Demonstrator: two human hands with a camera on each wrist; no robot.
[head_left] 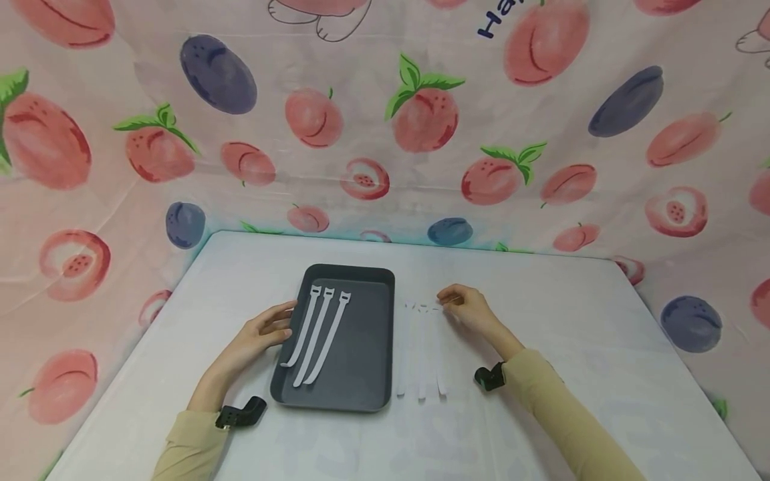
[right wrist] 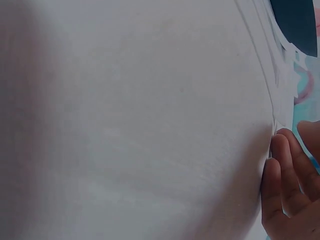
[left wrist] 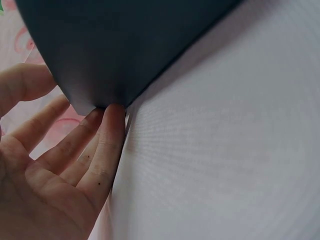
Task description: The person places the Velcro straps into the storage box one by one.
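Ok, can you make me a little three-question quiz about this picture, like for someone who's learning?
1. How many white straps lie in the dark tray?
2. True or false: the left hand is at the tray's left edge.
3. The right hand is nearest to: A) the tray's left edge; B) the loose straps on the table; C) the straps in the tray.

Key: 1. Three. 2. True. 3. B.
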